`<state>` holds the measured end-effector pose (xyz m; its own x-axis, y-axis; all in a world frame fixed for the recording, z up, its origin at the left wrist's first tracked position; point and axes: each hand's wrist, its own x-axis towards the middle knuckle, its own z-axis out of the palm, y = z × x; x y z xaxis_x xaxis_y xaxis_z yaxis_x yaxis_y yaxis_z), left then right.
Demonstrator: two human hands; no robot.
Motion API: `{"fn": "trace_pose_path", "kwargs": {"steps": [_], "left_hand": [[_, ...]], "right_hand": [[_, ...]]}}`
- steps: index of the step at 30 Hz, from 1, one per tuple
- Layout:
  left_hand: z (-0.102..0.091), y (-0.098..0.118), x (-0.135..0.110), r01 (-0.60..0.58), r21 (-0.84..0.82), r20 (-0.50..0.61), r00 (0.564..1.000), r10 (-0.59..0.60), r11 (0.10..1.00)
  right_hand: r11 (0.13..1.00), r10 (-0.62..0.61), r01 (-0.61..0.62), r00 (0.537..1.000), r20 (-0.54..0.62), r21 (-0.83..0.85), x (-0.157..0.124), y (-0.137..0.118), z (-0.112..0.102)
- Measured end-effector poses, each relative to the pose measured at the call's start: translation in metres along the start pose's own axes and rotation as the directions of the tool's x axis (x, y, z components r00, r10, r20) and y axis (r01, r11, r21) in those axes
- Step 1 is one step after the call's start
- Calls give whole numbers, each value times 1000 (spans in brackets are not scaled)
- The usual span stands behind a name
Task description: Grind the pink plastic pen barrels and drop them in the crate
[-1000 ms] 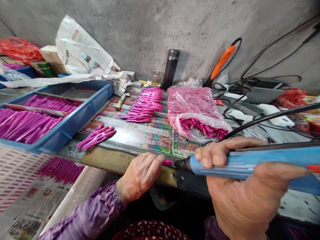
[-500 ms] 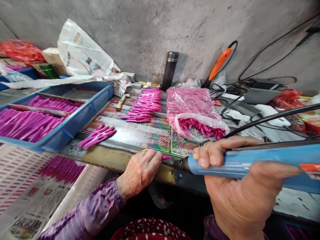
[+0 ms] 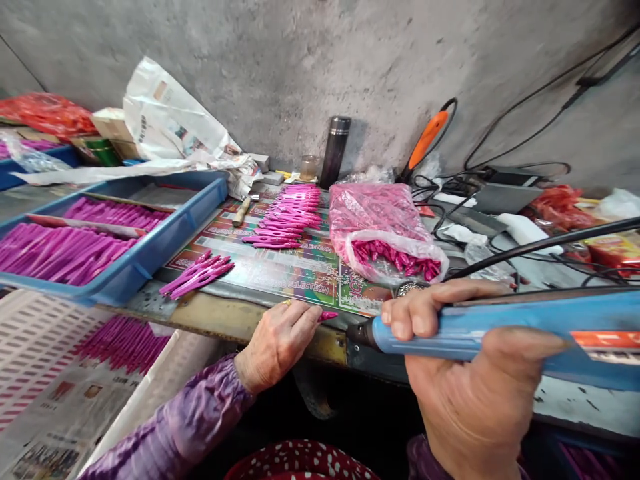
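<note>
While the right hand [image 3: 465,373] grips a blue soldering iron [image 3: 480,337], the left hand [image 3: 277,347] pinches one small magenta plastic piece [image 3: 327,315] beside the table edge [image 3: 250,327].

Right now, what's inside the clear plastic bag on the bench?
The clear plastic bag holds magenta plastic pieces, clearest at its folded mouth; further in, the cloudy film hides their shapes and number.

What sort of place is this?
Probably a small hand-work shop doing piecework on plastic parts. The right hand grips a blue-handled electric tool, possibly a soldering iron. A blue tray holds rows of magenta plastic pieces, and a clear bag holds more.
</note>
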<state>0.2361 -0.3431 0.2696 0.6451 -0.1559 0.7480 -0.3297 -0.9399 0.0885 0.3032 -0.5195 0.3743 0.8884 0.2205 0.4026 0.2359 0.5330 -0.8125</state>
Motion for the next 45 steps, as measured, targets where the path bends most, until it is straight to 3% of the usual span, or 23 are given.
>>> {"fn": "trace_pose_path", "kwargs": {"steps": [20,35,41,45], "left_hand": [[1,-2,-5,-38,-21,-13,999,37,999],[-6,-1,2,-43,45,40,998,41,998],[-1,0,1,38,-19,18,999,-37,999],[-9,11,2,196,-161,-21,979,-202,967]], "right_hand": [[1000,5,-5,1000,11,-22,1,0,1],[1000,19,-19,1000,-6,2,1,4,0],[999,32,-32,999,-7,23,1,3,0],[999,4,-3,1000,19,-36,-1,-2,2]]}}
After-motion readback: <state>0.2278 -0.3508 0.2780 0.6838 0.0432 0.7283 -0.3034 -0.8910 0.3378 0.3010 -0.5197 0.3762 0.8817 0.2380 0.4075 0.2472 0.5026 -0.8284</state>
